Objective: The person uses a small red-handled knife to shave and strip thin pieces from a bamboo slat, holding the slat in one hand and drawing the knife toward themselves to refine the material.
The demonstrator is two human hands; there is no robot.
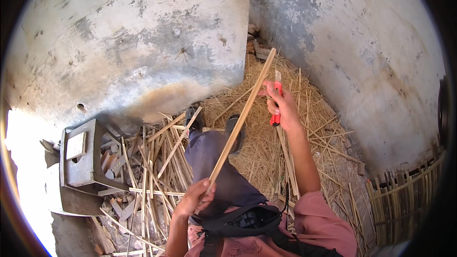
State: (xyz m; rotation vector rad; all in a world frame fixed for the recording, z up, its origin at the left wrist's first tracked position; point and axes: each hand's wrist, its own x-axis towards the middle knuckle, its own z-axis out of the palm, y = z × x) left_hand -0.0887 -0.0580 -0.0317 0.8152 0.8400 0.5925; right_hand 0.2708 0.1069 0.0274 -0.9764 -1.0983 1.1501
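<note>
A long, pale strip that looks like split bamboo (242, 116) slants up and away from my lap. My left hand (194, 198) is closed around its near end. In my right hand (284, 107) is a red utility knife (278, 87), its blade pointing up and away. The right index finger reaches toward the strip's upper part and seems to touch it; the blade stands just right of the strip, apart from it. My legs (216, 154) stretch out below the strip, and an open black waist bag (247, 219) sits at my front.
Straw-like shavings (266, 162) cover the floor ahead and to the right. Several long strips (152, 171) lie piled at the left, beside a grey wooden stool-like frame (81, 154). Stained walls (190, 43) meet in a corner ahead. A slatted bamboo piece (404, 200) stands at the right.
</note>
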